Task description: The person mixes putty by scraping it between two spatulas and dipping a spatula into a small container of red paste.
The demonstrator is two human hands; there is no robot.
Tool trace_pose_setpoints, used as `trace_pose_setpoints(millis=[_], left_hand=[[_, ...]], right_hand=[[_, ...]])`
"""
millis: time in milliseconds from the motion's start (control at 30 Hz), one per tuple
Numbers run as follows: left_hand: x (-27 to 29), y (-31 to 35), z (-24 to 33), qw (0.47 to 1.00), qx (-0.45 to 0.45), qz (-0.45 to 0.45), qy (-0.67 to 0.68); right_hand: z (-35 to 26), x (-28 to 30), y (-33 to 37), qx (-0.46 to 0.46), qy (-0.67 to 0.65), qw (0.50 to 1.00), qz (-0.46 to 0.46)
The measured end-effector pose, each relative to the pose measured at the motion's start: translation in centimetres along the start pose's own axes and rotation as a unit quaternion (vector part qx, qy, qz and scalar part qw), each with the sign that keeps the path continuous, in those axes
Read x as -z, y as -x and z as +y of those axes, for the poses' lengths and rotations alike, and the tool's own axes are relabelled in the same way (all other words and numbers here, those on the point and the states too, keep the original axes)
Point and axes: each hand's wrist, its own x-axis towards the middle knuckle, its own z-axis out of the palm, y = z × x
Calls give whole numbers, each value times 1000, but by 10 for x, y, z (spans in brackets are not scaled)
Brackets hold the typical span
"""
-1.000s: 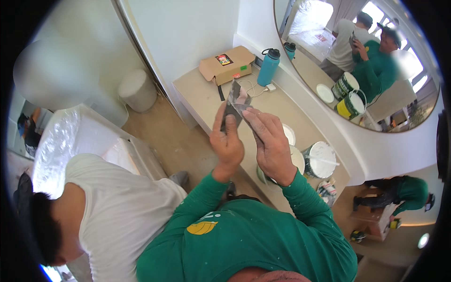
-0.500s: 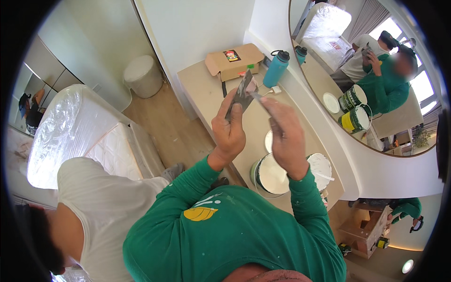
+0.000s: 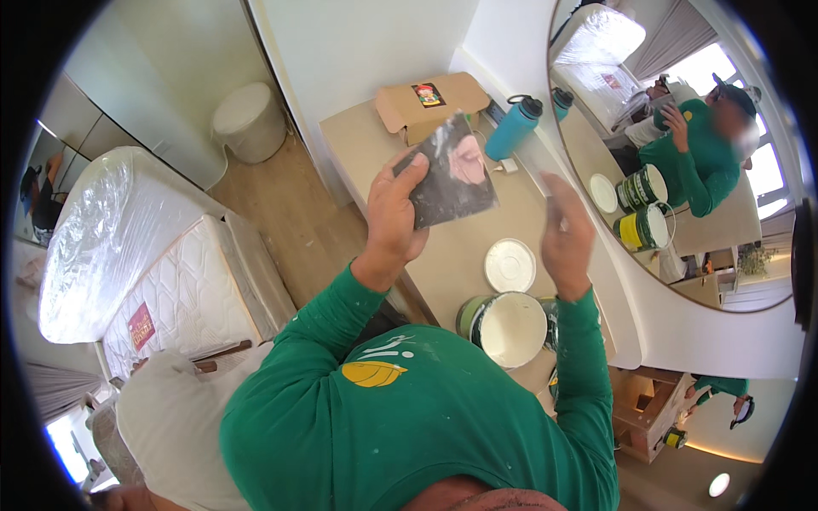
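My left hand (image 3: 394, 209) grips a dark, flat, squarish plate (image 3: 453, 183) by its near-left side, thumb on top. A lump of pinkish putty (image 3: 468, 160) sticks to the plate's face, and whitish smears mark its corner and lower edge. To the right of the plate, apart from it, my right hand (image 3: 568, 234) is raised edge-on with its fingers together and slightly blurred. A thin grey edge shows by its fingertips, too unclear to name. Below the hands, an open paint bucket (image 3: 509, 330) with cream-white contents stands on the counter, its round white lid (image 3: 510, 265) beside it.
The counter (image 3: 358, 140) carries a cardboard box (image 3: 433, 104), a blue bottle (image 3: 514, 128) and a white plug (image 3: 509, 165). A round mirror (image 3: 682, 153) hangs on the right. Another person in a white shirt (image 3: 175, 417) is close at my left, near a plastic-wrapped bed (image 3: 119, 238) and a stool (image 3: 249, 123).
My right hand has moved away from the plate, to the right. The plate has turned so its face with the putty shows. The other person has shifted lower at my left.
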Motion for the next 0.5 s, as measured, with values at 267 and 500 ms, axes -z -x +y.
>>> trace_pose_setpoints(millis=[267,500], left_hand=[[59,-75,51,982,-189,10,-30],[130,-113,144,908,-274,-18,-318]], right_hand=[[-79,-100,-90,-336,-467,816,-54],[-119,-223,-188,-308,-513,798,-70]])
